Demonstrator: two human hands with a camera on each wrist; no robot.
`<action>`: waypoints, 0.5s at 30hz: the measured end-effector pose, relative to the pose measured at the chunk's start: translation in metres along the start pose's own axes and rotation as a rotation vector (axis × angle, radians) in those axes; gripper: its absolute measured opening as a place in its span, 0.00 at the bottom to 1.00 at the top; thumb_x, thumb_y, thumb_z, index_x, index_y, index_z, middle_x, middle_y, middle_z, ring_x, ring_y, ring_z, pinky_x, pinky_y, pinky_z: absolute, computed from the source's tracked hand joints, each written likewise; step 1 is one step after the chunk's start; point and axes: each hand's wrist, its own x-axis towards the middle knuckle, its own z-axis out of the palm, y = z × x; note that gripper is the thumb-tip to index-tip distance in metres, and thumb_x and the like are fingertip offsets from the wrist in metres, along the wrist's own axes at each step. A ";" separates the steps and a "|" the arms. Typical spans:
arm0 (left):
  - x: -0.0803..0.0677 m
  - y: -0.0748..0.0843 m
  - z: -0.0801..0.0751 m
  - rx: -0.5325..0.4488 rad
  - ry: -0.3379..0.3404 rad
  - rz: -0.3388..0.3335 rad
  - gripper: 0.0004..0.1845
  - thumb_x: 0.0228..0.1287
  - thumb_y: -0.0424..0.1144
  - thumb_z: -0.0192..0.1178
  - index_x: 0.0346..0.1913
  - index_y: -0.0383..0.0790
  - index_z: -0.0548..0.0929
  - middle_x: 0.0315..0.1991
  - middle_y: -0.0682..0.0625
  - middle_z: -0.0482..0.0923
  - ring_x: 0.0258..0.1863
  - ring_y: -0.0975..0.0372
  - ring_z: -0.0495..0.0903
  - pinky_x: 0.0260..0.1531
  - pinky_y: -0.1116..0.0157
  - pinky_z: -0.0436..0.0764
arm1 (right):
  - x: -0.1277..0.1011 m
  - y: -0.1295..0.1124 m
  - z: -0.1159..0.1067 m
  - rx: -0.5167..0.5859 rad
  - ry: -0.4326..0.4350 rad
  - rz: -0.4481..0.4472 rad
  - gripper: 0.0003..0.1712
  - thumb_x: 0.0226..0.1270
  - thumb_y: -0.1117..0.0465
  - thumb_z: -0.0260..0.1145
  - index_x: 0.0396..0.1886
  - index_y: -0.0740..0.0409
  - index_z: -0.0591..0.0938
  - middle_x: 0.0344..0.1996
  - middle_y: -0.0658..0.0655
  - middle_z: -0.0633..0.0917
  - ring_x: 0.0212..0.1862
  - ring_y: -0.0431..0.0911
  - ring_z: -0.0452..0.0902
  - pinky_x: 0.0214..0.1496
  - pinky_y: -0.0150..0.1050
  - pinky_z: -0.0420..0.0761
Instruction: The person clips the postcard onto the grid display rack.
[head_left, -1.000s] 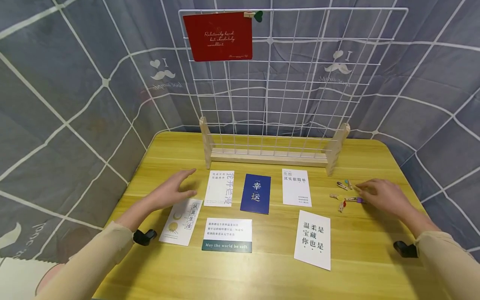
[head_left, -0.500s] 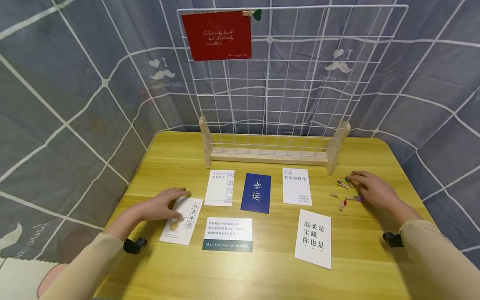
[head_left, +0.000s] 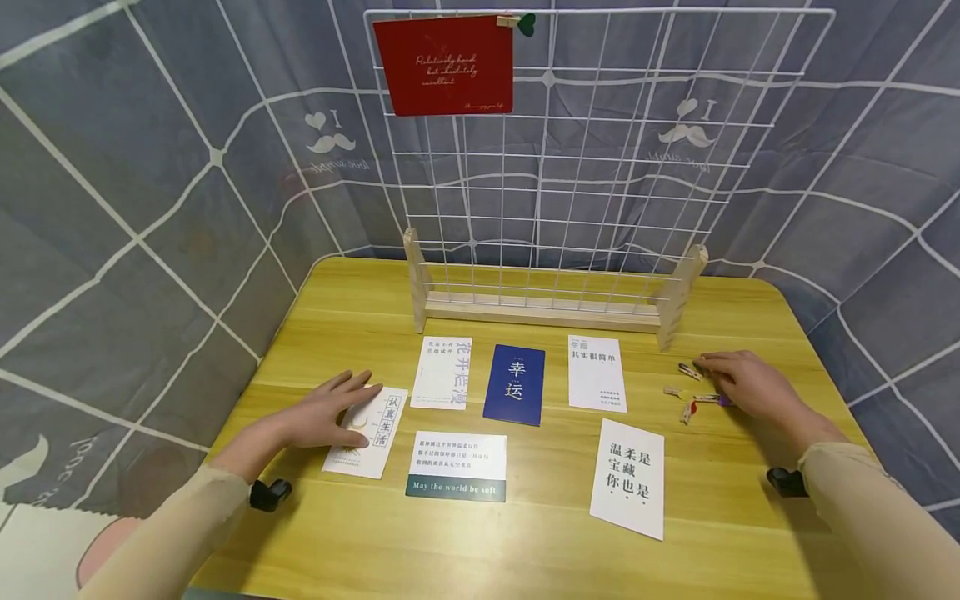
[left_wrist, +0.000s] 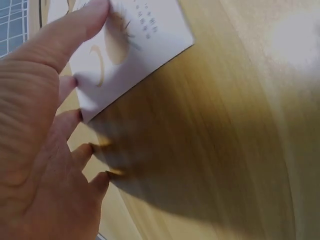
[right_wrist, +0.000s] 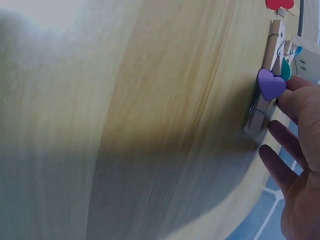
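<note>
In the head view my left hand (head_left: 315, 421) lies low over a white card (head_left: 384, 433) with Chinese text at the table's left. Its thumb overlaps the printed face. In the left wrist view the other fingertips (left_wrist: 80, 117) sit at the card's edge, spread apart. At the right, my right hand (head_left: 750, 387) is at a small group of wooden clothespins (head_left: 688, 372). Its thumb and index finger come close together at a clothespin with a green heart (right_wrist: 286, 69), right beside one with a purple heart (right_wrist: 272, 85); the other fingers are spread.
A white wire grid (head_left: 577, 200) on a wooden stand (head_left: 543, 310) rises at the back, with a red card (head_left: 450, 67) clipped at its upper left by a green-heart clothespin (head_left: 517, 23). Several more cards, one of them blue (head_left: 514, 385), lie on the wooden table (head_left: 547, 542).
My left hand has come down and back onto the white card, which has shifted slightly away from me. My right hand has closed in on the clothespins. The head view has shifted a little.
</note>
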 end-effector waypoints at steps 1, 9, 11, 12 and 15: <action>0.001 0.000 0.000 0.018 0.009 -0.006 0.50 0.61 0.62 0.70 0.80 0.45 0.62 0.82 0.40 0.47 0.78 0.35 0.42 0.67 0.28 0.49 | -0.001 0.001 0.000 -0.001 0.013 -0.004 0.20 0.75 0.70 0.60 0.64 0.66 0.81 0.59 0.72 0.81 0.61 0.71 0.73 0.63 0.69 0.70; 0.013 -0.005 -0.003 0.057 0.105 -0.048 0.50 0.62 0.59 0.70 0.79 0.37 0.62 0.80 0.35 0.52 0.77 0.34 0.48 0.68 0.31 0.52 | -0.010 0.008 -0.003 -0.006 0.060 0.070 0.17 0.76 0.63 0.62 0.59 0.66 0.84 0.53 0.70 0.83 0.57 0.70 0.75 0.58 0.69 0.72; 0.016 -0.007 -0.005 0.061 0.121 -0.049 0.49 0.64 0.59 0.69 0.79 0.36 0.62 0.79 0.35 0.53 0.76 0.34 0.49 0.69 0.31 0.52 | -0.012 0.008 -0.004 -0.011 0.054 0.096 0.18 0.77 0.61 0.62 0.59 0.65 0.84 0.52 0.70 0.83 0.55 0.69 0.76 0.56 0.69 0.73; 0.018 -0.008 -0.006 0.058 0.128 -0.049 0.48 0.64 0.58 0.69 0.79 0.36 0.62 0.79 0.34 0.53 0.76 0.34 0.49 0.69 0.31 0.53 | -0.013 0.008 -0.005 -0.012 0.052 0.106 0.18 0.77 0.60 0.62 0.59 0.65 0.84 0.51 0.69 0.83 0.53 0.68 0.77 0.54 0.68 0.74; 0.022 -0.012 -0.008 0.051 0.139 -0.049 0.48 0.66 0.57 0.68 0.79 0.35 0.62 0.79 0.33 0.53 0.76 0.33 0.49 0.69 0.32 0.53 | -0.015 0.009 -0.006 -0.017 0.051 0.128 0.19 0.77 0.57 0.63 0.59 0.65 0.84 0.48 0.68 0.83 0.48 0.66 0.79 0.49 0.66 0.76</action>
